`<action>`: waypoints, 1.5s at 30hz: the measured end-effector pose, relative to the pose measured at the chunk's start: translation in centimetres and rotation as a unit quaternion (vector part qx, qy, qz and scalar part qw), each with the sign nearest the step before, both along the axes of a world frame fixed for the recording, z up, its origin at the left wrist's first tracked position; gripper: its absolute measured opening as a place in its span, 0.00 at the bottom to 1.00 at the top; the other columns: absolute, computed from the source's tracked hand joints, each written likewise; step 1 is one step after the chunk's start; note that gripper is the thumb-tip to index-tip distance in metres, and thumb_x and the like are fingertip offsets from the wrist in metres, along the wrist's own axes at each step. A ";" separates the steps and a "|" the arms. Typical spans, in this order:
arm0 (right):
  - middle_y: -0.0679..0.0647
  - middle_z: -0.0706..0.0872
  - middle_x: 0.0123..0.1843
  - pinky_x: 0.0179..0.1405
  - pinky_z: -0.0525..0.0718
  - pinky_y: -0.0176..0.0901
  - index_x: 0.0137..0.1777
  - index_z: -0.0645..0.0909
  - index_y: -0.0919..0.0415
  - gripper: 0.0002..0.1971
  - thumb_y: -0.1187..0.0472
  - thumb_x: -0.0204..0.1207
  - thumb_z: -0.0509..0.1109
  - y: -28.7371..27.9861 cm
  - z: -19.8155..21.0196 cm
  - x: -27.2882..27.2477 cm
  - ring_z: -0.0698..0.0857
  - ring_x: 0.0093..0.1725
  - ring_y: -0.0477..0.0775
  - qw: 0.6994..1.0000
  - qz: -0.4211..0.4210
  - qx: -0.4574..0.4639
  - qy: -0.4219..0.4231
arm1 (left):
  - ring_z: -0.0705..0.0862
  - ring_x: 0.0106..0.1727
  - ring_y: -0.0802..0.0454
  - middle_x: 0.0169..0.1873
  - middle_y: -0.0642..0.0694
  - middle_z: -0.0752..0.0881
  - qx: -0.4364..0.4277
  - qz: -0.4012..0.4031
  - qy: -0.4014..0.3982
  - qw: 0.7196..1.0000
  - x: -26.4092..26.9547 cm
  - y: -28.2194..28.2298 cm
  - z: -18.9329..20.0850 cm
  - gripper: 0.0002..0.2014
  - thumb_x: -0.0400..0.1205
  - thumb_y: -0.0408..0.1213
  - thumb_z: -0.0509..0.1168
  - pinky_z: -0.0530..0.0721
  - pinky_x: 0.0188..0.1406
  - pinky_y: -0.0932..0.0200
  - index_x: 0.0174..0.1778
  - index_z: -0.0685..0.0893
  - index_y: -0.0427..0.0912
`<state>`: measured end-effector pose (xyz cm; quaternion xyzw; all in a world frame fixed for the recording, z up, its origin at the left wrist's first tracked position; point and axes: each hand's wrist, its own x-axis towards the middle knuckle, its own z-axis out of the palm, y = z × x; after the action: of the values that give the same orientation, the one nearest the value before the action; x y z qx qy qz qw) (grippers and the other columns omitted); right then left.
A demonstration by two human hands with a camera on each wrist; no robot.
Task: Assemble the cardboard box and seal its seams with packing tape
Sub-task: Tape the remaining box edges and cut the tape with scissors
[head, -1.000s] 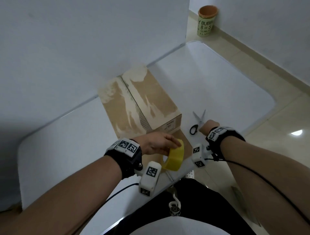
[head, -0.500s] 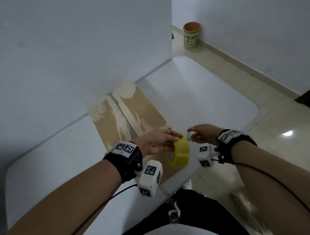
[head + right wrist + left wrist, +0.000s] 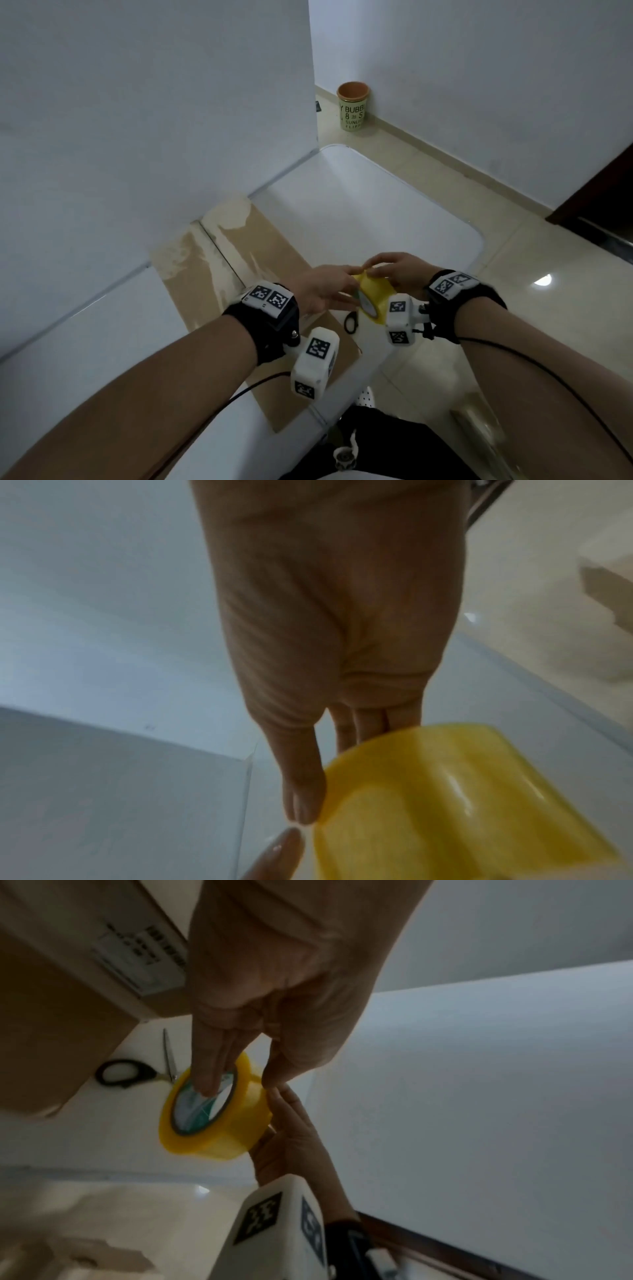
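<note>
My right hand (image 3: pixel 399 274) fingertips vanish behind the tape roll (image 3: pixel 375 296), grip unclear; left hand (image 3: pixel 322 291) hooks through its core. Right's closer in than before.

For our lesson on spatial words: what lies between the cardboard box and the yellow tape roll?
The scissors lie on the table between the cardboard box and the tape roll. The left wrist view shows it plainly.

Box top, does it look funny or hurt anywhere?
Yes. The cardboard box has pale, ragged patches on both top flaps beside the middle seam, as if the brown skin was torn off. The left hand and right hand hold a tape roll; it looks fine.
</note>
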<state>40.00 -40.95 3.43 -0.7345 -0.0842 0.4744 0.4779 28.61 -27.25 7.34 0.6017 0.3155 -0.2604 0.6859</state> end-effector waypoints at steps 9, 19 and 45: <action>0.61 0.82 0.62 0.50 0.84 0.48 0.48 0.88 0.56 0.11 0.66 0.77 0.64 1.4 -2.4 2.9 0.84 0.54 0.64 0.908 -0.042 -0.237 -0.343 | 0.88 0.56 0.40 0.64 0.34 0.82 0.017 0.096 -0.066 0.993 0.0 4.0 1.9 0.18 0.85 0.27 0.61 0.89 0.53 0.52 0.71 0.77 0.39; 0.61 0.84 0.58 0.40 0.82 0.44 0.81 0.65 0.54 0.27 0.68 0.82 0.58 3.2 -5.4 1.3 0.83 0.49 0.58 0.881 0.220 -0.286 -0.305 | 0.86 0.48 0.50 0.54 0.40 0.86 0.191 0.161 -0.120 0.961 -3.7 9.8 1.0 0.13 0.87 0.28 0.55 0.86 0.51 0.58 0.59 0.83 0.37; 0.59 0.81 0.71 0.70 0.77 0.43 0.71 0.77 0.66 0.24 0.82 0.79 0.52 10.0 0.8 -14.0 0.81 0.69 0.52 0.898 0.386 0.068 0.202 | 0.44 0.85 0.56 0.81 0.67 0.54 0.556 -0.067 -0.078 0.825 -18.4 14.2 -6.1 0.20 0.86 0.55 0.47 0.38 0.73 0.20 0.74 0.61 0.79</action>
<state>26.03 -30.97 4.24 -0.4985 -0.2945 0.7529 0.3130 10.21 -13.03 1.19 0.9192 0.3111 -0.0388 0.2381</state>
